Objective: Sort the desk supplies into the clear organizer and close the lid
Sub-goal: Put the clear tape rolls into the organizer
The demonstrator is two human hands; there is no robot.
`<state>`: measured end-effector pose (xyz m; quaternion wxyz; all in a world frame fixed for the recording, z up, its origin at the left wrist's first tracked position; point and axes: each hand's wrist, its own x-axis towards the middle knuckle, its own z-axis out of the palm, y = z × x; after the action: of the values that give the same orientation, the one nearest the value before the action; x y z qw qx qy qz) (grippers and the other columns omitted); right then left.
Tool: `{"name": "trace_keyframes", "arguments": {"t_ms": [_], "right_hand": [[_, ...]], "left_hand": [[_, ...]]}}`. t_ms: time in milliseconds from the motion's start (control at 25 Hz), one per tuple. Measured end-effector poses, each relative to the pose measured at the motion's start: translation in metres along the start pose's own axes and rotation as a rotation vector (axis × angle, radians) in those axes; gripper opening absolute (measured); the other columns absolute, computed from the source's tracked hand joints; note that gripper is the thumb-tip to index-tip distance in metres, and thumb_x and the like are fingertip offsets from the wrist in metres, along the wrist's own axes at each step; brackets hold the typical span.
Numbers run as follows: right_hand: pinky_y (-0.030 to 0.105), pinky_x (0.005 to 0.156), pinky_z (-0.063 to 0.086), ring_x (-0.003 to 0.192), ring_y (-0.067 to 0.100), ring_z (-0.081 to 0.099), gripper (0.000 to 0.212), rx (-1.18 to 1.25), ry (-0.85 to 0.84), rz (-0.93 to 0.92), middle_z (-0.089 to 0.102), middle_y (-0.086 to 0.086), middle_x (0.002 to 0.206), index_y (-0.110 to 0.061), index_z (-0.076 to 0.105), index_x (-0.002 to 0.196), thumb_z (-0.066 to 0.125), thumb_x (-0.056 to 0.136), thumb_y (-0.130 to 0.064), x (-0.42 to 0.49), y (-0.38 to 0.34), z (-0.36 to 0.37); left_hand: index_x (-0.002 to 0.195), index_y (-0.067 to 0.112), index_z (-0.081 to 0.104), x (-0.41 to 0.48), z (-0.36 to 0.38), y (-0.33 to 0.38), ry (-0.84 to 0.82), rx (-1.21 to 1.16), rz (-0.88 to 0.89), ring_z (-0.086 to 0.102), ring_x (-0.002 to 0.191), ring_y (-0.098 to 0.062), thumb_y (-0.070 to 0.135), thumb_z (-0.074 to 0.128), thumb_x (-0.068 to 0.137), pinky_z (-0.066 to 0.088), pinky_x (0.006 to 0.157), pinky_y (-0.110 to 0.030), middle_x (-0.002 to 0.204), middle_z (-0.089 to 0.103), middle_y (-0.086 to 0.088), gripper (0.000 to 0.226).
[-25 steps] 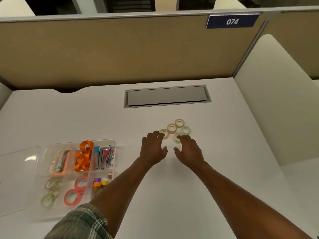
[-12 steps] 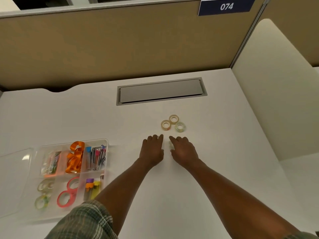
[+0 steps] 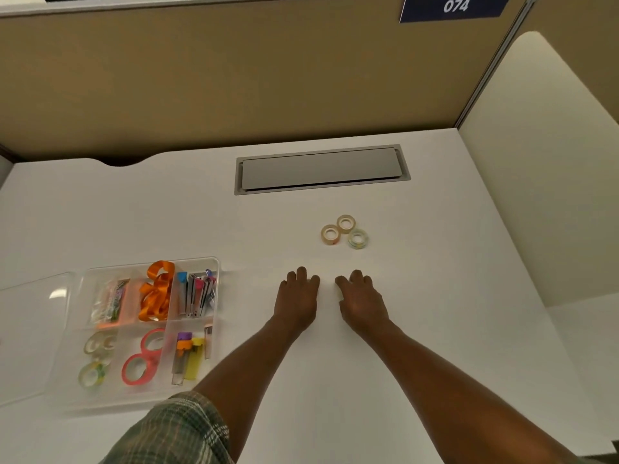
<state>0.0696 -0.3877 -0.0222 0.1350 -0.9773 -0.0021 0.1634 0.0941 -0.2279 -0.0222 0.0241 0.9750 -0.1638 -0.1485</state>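
On the white counter, a clear compartmented plastic organizer sits far left, its clear lid off alongside. Left hand and right hand rest knuckles-up at centre — fingers curled under, contents impossible to tell — near three small tape rolls.

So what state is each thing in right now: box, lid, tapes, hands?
Clear organizer: open, partly filled.
Lid: off, lying flat on its left side.
Three tape rolls: loose on the desk, touching one another.
Left hand: palm down, fingers curled; grip hidden.
Right hand: the same.
Desk hatch: shut.
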Motion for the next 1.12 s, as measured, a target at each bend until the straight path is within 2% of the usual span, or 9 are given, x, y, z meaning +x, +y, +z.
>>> {"name": "trace_keyframes", "arguments": {"t_ms": [200,400,520,680,800,960,1120], "right_hand": [[0.038,0.086,0.052,0.107,0.027,0.059,0.048,0.286,0.096,0.058,0.053,0.006,0.121,-0.023,0.05,0.132,0.063,0.088,-0.036,-0.004,-0.026,-0.007],[0.035,0.082,0.052,0.101,0.025,0.063,0.049,0.495,0.253,-0.009,0.056,0.004,0.117,-0.018,0.052,0.13,0.069,0.084,-0.026,0.005,-0.082,-0.014],[0.03,0.081,0.051,0.101,0.019,0.061,0.048,0.555,0.296,-0.123,0.057,0.002,0.118,-0.018,0.055,0.127,0.071,0.082,-0.021,0.012,-0.131,-0.015],[0.037,0.083,0.056,0.099,0.014,0.059,0.049,0.637,0.245,-0.233,0.056,0.0,0.117,-0.021,0.054,0.127,0.072,0.081,-0.022,0.017,-0.199,-0.009],[0.034,0.08,0.055,0.095,0.013,0.062,0.048,0.616,0.179,-0.321,0.058,-0.004,0.114,-0.026,0.053,0.126,0.071,0.082,-0.035,0.017,-0.253,0.002],[0.033,0.084,0.052,0.103,0.016,0.062,0.052,0.527,0.116,-0.47,0.062,-0.006,0.118,-0.026,0.053,0.129,0.07,0.081,-0.037,0.012,-0.318,0.023],[0.039,0.093,0.051,0.114,0.02,0.058,0.054,0.454,0.048,-0.612,0.061,-0.003,0.129,-0.022,0.053,0.133,0.069,0.083,-0.036,0.003,-0.366,0.045]], "left_hand": [[0.124,0.01,0.051,-0.02,-0.007,-0.02,0.099,-0.237,-0.031,0.054,0.09,-0.03,0.014,0.057,0.081,0.049,0.069,-0.036,0.116,0.047,-0.014,0.044],[0.127,0.012,0.051,-0.045,-0.029,-0.064,0.29,-0.349,-0.053,0.054,0.092,-0.027,0.019,0.064,0.077,0.052,0.069,-0.037,0.113,0.049,-0.011,0.052],[0.126,0.014,0.053,-0.065,-0.038,-0.1,0.403,-0.36,-0.105,0.055,0.095,-0.023,0.026,0.066,0.077,0.054,0.071,-0.034,0.114,0.053,-0.008,0.052],[0.123,0.014,0.055,-0.098,-0.043,-0.155,0.508,-0.381,-0.191,0.056,0.095,-0.022,0.03,0.066,0.074,0.054,0.074,-0.035,0.112,0.056,-0.007,0.053],[0.12,0.011,0.057,-0.129,-0.041,-0.201,0.579,-0.378,-0.272,0.057,0.09,-0.026,0.028,0.066,0.073,0.05,0.07,-0.04,0.109,0.056,-0.009,0.051],[0.116,0.014,0.058,-0.174,-0.028,-0.257,0.589,-0.327,-0.397,0.057,0.088,-0.027,0.032,0.065,0.07,0.048,0.069,-0.039,0.104,0.057,-0.008,0.05],[0.112,0.017,0.058,-0.215,-0.013,-0.296,0.542,-0.246,-0.526,0.055,0.084,-0.025,0.035,0.062,0.065,0.043,0.067,-0.036,0.1,0.056,-0.004,0.05]]}}
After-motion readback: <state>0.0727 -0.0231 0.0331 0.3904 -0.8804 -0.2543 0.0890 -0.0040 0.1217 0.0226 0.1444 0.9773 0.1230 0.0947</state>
